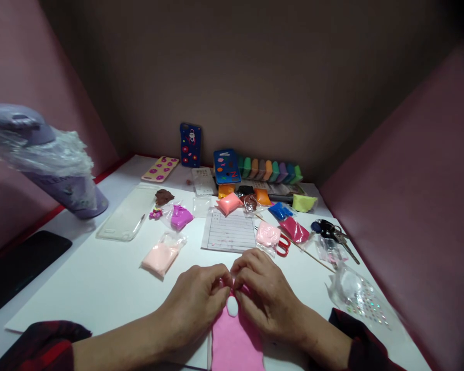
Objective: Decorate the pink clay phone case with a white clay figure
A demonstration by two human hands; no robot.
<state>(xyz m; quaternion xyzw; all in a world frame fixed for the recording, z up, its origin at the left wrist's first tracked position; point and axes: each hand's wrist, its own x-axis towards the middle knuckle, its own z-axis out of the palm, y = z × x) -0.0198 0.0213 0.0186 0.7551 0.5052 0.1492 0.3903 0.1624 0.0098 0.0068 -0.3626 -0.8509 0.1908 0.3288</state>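
Observation:
My left hand (201, 293) and my right hand (265, 293) meet fingertip to fingertip at the front middle of the table. Both are closed in a pinch on a small dark pink bit of clay (232, 292), mostly hidden by the fingers. Right below it a white oval piece (232, 306) lies on a flat sheet of pink clay (237, 342). That sheet runs out of view at the bottom, and whatever lies under it is mostly covered.
Bags of peach clay (162, 255) and light pink clay (268, 234) lie beyond the hands, near red-handled scissors (283, 246) and lined paper (228, 232). A clear phone case (123, 219) rests left. Keys (334, 233) and a gem packet (358, 296) sit right; decorated cases (191, 144) stand behind.

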